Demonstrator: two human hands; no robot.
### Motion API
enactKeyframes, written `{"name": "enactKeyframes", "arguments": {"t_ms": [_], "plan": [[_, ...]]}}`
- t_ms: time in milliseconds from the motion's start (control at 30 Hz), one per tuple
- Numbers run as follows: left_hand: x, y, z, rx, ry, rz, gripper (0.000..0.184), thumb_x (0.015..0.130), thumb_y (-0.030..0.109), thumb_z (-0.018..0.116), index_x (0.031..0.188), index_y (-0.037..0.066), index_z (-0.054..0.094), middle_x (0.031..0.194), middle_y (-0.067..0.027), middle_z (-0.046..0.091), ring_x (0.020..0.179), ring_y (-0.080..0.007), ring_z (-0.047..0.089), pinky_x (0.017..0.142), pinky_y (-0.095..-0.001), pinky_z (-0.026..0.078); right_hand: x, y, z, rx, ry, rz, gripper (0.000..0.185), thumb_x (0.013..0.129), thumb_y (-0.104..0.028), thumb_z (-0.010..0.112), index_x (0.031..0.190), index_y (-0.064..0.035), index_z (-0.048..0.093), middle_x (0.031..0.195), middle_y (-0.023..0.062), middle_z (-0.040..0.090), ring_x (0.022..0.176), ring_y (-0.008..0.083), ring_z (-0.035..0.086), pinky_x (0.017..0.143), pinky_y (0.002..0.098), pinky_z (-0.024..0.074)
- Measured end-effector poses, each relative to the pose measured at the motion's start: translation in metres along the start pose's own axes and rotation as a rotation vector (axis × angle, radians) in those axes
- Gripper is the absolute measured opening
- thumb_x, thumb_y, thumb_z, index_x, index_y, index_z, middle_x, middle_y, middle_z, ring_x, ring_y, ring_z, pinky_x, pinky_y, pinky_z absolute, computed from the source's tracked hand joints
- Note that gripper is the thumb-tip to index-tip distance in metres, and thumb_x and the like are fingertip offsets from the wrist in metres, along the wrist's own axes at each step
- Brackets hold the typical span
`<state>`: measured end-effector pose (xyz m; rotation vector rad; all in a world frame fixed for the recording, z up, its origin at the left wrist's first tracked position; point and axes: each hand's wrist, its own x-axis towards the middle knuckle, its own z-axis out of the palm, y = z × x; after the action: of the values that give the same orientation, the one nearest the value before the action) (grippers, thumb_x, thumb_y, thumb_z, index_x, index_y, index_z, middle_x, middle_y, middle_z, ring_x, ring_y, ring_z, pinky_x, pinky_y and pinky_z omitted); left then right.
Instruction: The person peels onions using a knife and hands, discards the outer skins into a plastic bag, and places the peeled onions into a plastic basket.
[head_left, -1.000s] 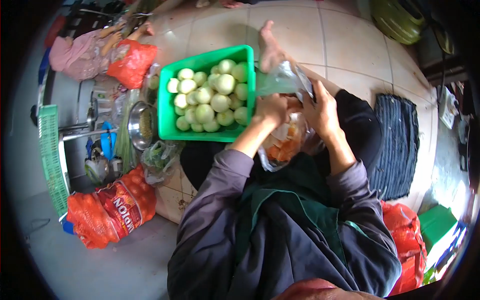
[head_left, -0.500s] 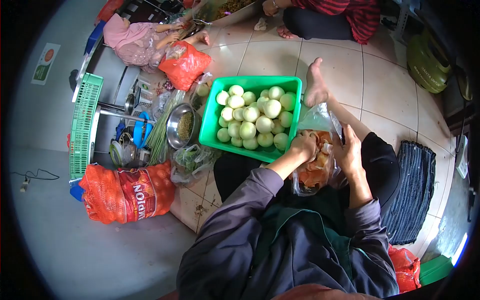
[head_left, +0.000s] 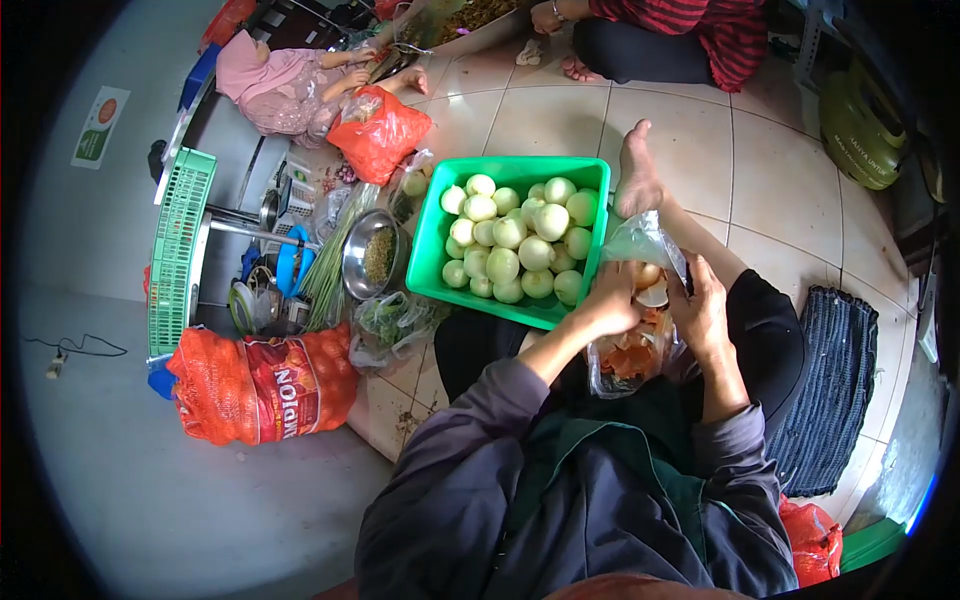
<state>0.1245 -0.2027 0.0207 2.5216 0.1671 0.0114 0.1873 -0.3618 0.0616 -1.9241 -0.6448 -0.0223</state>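
A clear plastic bag (head_left: 610, 384) with orange-brown onion skins (head_left: 630, 362) stands open in my lap. My left hand (head_left: 612, 303) reaches into its mouth, fingers curled and mostly hidden. Beside those fingers show a brownish round piece (head_left: 648, 272), which looks like an onion, and a pale scrap of peel. On the bag's other side, my right hand (head_left: 703, 308) is closed at the rim, seemingly gripping the plastic. Just ahead sits a green tub (head_left: 425, 255) holding many peeled onions (head_left: 508, 232).
At left stand a full red net sack (head_left: 265, 388), a metal bowl (head_left: 352, 262), a bag of greens (head_left: 385, 325) and a green crate (head_left: 180, 255). Two people sit on the floor ahead. A dark woven mat (head_left: 825, 390) and green gas cylinder (head_left: 858, 130) are at right.
My left hand has shifted within the bag's mouth, its fingers now more hidden. The round piece and pale peel show beside it. The whole view has moved slightly; my right hand keeps its place.
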Motion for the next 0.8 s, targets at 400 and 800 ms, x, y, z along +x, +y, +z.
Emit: {"name": "enactKeyframes", "arguments": {"t_ms": [400,800], "plan": [[-0.020,-0.021,0.028,0.331,-0.394,-0.078,0.033,0.079,0.007,0.056,0.109,-0.007,0.053,0.111,-0.0317,0.055,0.100,-0.0418,0.058,0.087,-0.0468,0.048,-0.002,0.003,0.001,-0.019,0.030,-0.003,0.036,0.077,-0.001,0.063,0.112,-0.0012,0.055,0.101,0.0212,0.060,0.094,0.0425,0.058,0.079,0.0434,0.0490],[-0.009,0.002,0.011,0.236,-0.571,-0.258,0.050,0.080,0.012,0.063,0.122,-0.008,0.044,0.125,-0.0325,0.048,0.116,-0.0418,0.050,0.096,-0.0446,0.044,-0.001,0.009,-0.003,-0.027,0.053,-0.012,0.035,0.079,-0.004,0.063,0.113,-0.0001,0.056,0.098,0.0198,0.061,0.089,0.0359,0.061,0.078,0.0384,0.0504]]}}
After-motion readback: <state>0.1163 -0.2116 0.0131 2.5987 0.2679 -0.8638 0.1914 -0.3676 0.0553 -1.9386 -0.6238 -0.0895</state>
